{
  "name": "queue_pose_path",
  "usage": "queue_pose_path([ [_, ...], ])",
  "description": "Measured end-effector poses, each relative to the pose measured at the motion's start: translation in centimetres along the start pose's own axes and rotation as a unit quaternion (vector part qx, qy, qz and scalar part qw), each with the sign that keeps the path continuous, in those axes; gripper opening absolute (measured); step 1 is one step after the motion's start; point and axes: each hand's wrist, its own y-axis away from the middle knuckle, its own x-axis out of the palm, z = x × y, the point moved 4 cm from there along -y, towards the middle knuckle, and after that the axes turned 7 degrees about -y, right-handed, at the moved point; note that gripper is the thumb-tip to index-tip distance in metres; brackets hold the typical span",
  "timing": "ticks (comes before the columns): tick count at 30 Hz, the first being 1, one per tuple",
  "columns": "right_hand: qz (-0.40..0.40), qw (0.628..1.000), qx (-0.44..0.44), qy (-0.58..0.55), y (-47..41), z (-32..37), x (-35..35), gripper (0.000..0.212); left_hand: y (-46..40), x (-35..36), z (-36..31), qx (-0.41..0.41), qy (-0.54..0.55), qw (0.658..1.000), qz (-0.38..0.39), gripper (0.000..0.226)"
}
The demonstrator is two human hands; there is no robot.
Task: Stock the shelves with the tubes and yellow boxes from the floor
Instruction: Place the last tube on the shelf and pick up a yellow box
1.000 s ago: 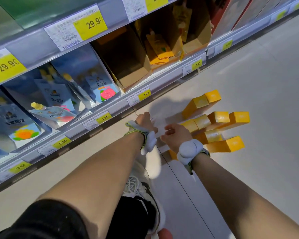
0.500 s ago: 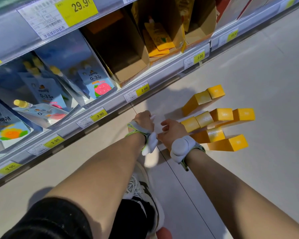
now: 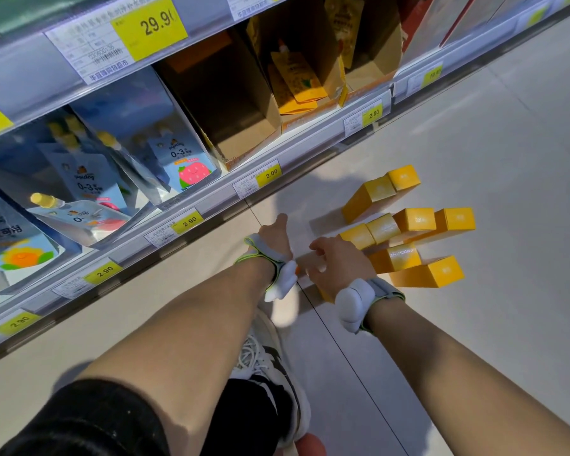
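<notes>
Several yellow boxes (image 3: 408, 222) lie in a loose pile on the floor, right of my hands. My left hand (image 3: 275, 236) is low over the floor in a fist, thumb forward. A pale orange tube (image 3: 302, 260) spans the gap between both hands, one end in the left fist. My right hand (image 3: 338, 263) has its thumb and curled fingers at the tube's other end and touches the nearest yellow boxes (image 3: 357, 236); its grip is hidden. One more yellow box (image 3: 323, 295) peeks out under my right wrist.
The bottom shelf (image 3: 211, 205) runs diagonally on the left with yellow price tags. It holds blue pouches (image 3: 191, 166) and an open cardboard display box (image 3: 244, 126). My shoe (image 3: 270, 357) stands below my arms. Bare floor (image 3: 491, 324) stretches to the right.
Both hands have stayed close together by the pile. The right hand has closed in on the left, and the tube now shows between them.
</notes>
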Motion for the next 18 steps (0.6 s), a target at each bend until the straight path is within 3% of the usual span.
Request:
queue_pose_path([
  [3, 0.019, 0.992, -0.032, 0.117, 0.7, -0.4, 0.5, 0.044, 0.1, 0.2, -0.2, 0.042, -0.037, 0.998, 0.039, 0.062],
  [6, 0.095, 0.966, -0.060, 0.231, 1.0, -1.6, 1.6, 0.053, 0.2, -0.1, 0.0, 0.059, -0.069, 0.993, 0.073, 0.042],
  [8, 0.120, 0.953, -0.058, 0.271, 1.4, -2.4, 2.2, 0.049, 0.6, -0.5, 0.1, 0.063, -0.081, 0.992, 0.077, 0.041],
  [11, 0.126, 0.953, -0.061, 0.267, 1.8, -2.7, 2.4, 0.046, 1.3, -1.4, 0.1, 0.071, -0.083, 0.992, 0.061, 0.041],
  [16, 0.118, 0.960, -0.059, 0.248, 2.3, -2.6, 1.9, 0.045, 2.3, -3.5, -0.2, 0.124, -0.102, 0.987, 0.021, 0.017],
  [18, 0.115, 0.967, -0.056, 0.222, 2.6, -2.7, 1.8, 0.048, 3.0, -4.3, -0.4, 0.154, -0.116, 0.981, 0.015, 0.033],
])
